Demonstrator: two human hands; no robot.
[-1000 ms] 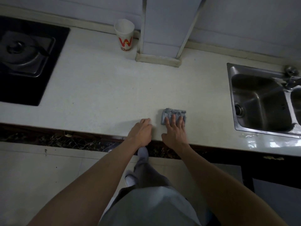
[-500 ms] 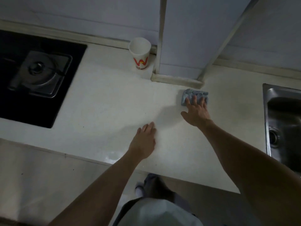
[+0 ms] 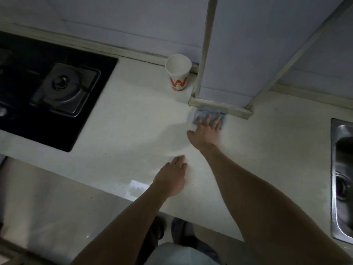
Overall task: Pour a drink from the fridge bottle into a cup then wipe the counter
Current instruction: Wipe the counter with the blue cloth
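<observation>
A white paper cup [image 3: 178, 73] with a red W stands at the back of the white counter [image 3: 133, 119], beside a tiled wall column. My right hand [image 3: 205, 131] presses flat, fingers spread, on a folded grey-blue cloth [image 3: 202, 114] that lies against the column's base. My left hand [image 3: 172, 178] rests palm down on the counter nearer the front edge, holding nothing. No bottle is in view.
A black gas hob [image 3: 51, 92] with a metal burner fills the counter's left side. A steel sink [image 3: 342, 178] sits at the right edge. The tiled column [image 3: 229, 64] juts out from the back wall. My legs show below the counter's front edge.
My right hand has pushed the cloth away from the counter's front edge to the column's base. My left hand stayed flat on the counter. The view has leaned forward over the counter.
</observation>
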